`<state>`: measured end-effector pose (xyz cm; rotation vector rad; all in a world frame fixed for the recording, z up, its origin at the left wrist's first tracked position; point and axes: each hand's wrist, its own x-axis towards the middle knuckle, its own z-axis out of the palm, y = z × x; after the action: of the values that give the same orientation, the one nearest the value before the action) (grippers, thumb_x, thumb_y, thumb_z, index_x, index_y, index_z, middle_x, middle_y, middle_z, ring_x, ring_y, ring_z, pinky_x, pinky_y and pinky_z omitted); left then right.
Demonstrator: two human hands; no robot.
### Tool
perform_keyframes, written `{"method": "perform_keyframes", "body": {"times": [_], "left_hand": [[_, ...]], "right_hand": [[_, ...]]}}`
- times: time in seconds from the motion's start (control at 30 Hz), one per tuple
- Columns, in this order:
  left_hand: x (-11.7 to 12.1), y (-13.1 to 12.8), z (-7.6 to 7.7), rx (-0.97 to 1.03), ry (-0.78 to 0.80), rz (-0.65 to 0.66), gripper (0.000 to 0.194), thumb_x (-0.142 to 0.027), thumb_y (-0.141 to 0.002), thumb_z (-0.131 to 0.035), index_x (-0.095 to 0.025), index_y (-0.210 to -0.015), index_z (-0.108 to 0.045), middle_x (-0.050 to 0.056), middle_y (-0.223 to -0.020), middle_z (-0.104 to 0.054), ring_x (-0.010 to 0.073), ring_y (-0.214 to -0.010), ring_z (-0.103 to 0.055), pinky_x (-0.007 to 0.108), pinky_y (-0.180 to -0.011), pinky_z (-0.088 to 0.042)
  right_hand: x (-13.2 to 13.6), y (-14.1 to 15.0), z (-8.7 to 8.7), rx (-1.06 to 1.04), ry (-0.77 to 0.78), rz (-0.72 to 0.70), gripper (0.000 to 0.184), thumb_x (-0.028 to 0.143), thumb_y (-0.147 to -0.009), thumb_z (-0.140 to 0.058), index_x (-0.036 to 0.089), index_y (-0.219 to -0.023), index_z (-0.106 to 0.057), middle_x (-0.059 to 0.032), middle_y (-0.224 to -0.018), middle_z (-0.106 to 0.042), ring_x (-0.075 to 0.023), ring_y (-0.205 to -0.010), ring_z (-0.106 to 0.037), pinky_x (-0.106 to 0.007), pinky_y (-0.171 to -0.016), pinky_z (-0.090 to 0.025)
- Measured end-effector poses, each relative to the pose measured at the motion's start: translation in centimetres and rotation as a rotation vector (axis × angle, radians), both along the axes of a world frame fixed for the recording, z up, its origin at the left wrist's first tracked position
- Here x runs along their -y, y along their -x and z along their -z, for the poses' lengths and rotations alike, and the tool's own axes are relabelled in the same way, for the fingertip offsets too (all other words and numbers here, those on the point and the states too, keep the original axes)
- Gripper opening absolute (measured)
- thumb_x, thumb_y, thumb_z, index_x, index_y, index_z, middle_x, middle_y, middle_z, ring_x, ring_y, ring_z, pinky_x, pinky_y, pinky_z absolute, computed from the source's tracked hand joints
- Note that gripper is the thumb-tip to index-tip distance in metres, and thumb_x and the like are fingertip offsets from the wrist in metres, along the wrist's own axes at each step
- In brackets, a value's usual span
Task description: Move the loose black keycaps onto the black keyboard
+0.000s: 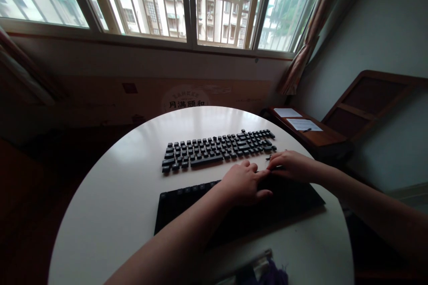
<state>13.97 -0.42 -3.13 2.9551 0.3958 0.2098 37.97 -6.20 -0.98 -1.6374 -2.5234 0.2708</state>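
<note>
On the round white table (113, 196) a black keyboard base (180, 207) lies near me, most of it hidden under my arms. Beyond it, loose black keycaps (214, 148) are laid out in rows in the shape of a keyboard. My left hand (243, 183) rests palm down on the base's upper edge, fingers together and pointing right. My right hand (291, 164) lies at the base's far right corner, fingers curled in a pinch on a small dark thing I cannot make out; its fingertips meet those of my left hand.
A wide barred window (187, 4) spans the wall ahead, a curtain (307, 40) at its right. A low wooden side table (314, 136) with two sheets of paper (303, 124) stands to the right. Something purple and metallic (264, 271) lies at the table's near edge.
</note>
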Motion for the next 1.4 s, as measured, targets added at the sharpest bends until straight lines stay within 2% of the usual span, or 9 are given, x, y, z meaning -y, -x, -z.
{"method": "perform_keyframes", "body": {"times": [0.2, 0.37, 0.53, 0.67, 0.77, 0.93, 1.1, 1.27, 1.4], "left_hand": [[0.0, 0.0, 0.1, -0.008, 0.016, -0.011, 0.069, -0.067, -0.092, -0.043, -0.027, -0.148, -0.043, 0.012, -0.119, -0.063, 0.0313, -0.106, -0.055, 0.041, -0.086, -0.045], [0.1, 0.1, -0.2, -0.010, 0.026, -0.010, 0.067, -0.065, -0.093, -0.043, -0.028, -0.149, -0.043, 0.012, -0.119, -0.063, 0.0309, -0.105, -0.055, 0.040, -0.084, -0.046], [-0.2, 0.2, -0.2, -0.010, 0.019, 0.006, 0.067, -0.066, -0.094, -0.040, -0.027, -0.150, -0.043, 0.012, -0.117, -0.064, 0.0298, -0.103, -0.056, 0.039, -0.084, -0.046], [-0.3, 0.3, -0.1, -0.013, 0.014, 0.024, 0.066, -0.066, -0.095, -0.038, -0.028, -0.149, -0.044, 0.011, -0.119, -0.064, 0.0300, -0.103, -0.056, 0.039, -0.085, -0.046], [-0.3, 0.4, 0.0, -0.011, -0.001, 0.031, 0.070, -0.068, -0.094, -0.037, -0.027, -0.150, -0.042, 0.012, -0.118, -0.065, 0.0304, -0.102, -0.057, 0.040, -0.084, -0.046], [-0.3, 0.3, 0.2, -0.003, 0.005, 0.023, 0.070, -0.069, -0.093, -0.037, -0.027, -0.148, -0.045, 0.012, -0.117, -0.065, 0.0309, -0.102, -0.057, 0.039, -0.083, -0.046], [-0.3, 0.3, 0.2, -0.005, 0.002, 0.033, 0.072, -0.070, -0.093, -0.037, -0.026, -0.150, -0.043, 0.012, -0.117, -0.065, 0.0310, -0.102, -0.057, 0.039, -0.083, -0.046], [-0.3, 0.5, 0.2, -0.002, -0.004, 0.039, 0.071, -0.069, -0.093, -0.037, -0.027, -0.150, -0.042, 0.012, -0.115, -0.066, 0.0306, -0.101, -0.057, 0.039, -0.083, -0.046], [-0.4, 0.5, 0.1, -0.002, -0.001, 0.044, 0.070, -0.068, -0.094, -0.038, -0.027, -0.151, -0.041, 0.011, -0.116, -0.066, 0.0307, -0.102, -0.057, 0.038, -0.081, -0.046]], "right_hand": [[-2.0, 0.0, -2.1, -0.027, -0.038, 0.018, 0.029, 0.034, -0.086, -0.066, 0.026, -0.111, -0.077, -0.0057, -0.099, -0.077, -0.0213, -0.086, -0.071, -0.029, -0.078, -0.052], [-8.2, 0.4, -3.9, 0.068, -0.155, 0.235, 0.025, 0.033, -0.088, -0.061, 0.026, -0.103, -0.079, -0.0026, -0.098, -0.078, -0.0212, -0.089, -0.071, -0.028, -0.080, -0.051], [-15.1, 0.3, -2.4, 0.127, -0.129, 0.338, 0.030, 0.028, -0.091, -0.053, 0.025, -0.108, -0.077, -0.0033, -0.108, -0.077, -0.0241, -0.101, -0.070, -0.030, -0.088, -0.052], [-18.0, 0.0, -0.8, 0.167, -0.044, 0.331, 0.034, 0.029, -0.094, -0.050, 0.025, -0.120, -0.072, -0.0051, -0.121, -0.073, -0.0258, -0.110, -0.067, -0.034, -0.096, -0.050], [-18.8, 0.1, -0.3, 0.193, 0.036, 0.312, 0.034, 0.036, -0.098, -0.049, 0.025, -0.123, -0.070, -0.0071, -0.121, -0.073, -0.0260, -0.112, -0.066, -0.035, -0.097, -0.049], [-19.2, 0.6, 0.2, 0.227, 0.121, 0.340, 0.036, 0.045, -0.101, -0.051, 0.020, -0.122, -0.064, -0.0104, -0.125, -0.066, -0.0235, -0.111, -0.064, -0.046, -0.099, -0.050], [-19.9, 1.3, 0.5, 0.247, 0.134, 0.385, 0.028, 0.040, -0.099, -0.057, 0.019, -0.117, -0.064, -0.0086, -0.121, -0.065, -0.0208, -0.103, -0.065, -0.043, -0.091, -0.055], [-19.6, 2.0, -0.5, 0.164, -0.016, 0.406, 0.032, 0.041, -0.101, -0.050, 0.018, -0.102, -0.072, -0.0082, -0.104, -0.073, -0.0227, -0.097, -0.068, -0.040, -0.089, -0.053], [-16.4, 1.7, -2.1, 0.027, -0.208, 0.367, 0.025, 0.035, -0.094, -0.055, 0.022, -0.100, -0.077, -0.0049, -0.099, -0.077, -0.0230, -0.095, -0.070, -0.031, -0.087, -0.051]]}}
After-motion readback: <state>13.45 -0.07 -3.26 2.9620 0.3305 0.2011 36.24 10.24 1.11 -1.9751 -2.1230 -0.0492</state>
